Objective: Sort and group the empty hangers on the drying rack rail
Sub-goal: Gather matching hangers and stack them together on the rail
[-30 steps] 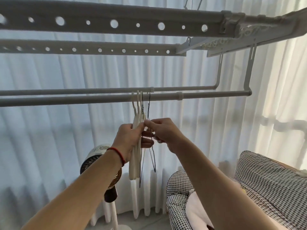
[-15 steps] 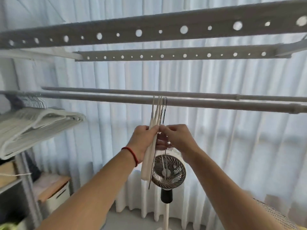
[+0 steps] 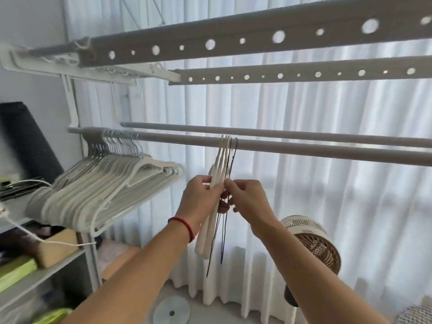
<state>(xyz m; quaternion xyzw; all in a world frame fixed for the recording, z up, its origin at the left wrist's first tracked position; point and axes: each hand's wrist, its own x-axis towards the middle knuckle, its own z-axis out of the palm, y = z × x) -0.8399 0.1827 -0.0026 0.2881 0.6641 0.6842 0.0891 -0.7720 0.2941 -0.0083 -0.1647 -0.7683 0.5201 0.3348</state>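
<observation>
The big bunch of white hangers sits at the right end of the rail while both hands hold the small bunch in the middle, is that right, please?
Not quite: the head view shows the big bunch at the left end of the rail. Both the left hand and the right hand do hold the small bunch in the middle.

White hangers (image 3: 210,220), dark wire hangers (image 3: 223,239), grey rail (image 3: 327,149), red wristband (image 3: 183,224)

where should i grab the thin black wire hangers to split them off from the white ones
Pinch the black wire hangers on the bare stretch just below their hooks, coming from the right. There they stand slightly apart from the white hangers, while lower down the left hand holds the bundle together. The right hand already pinches near the wires on that side.
</observation>
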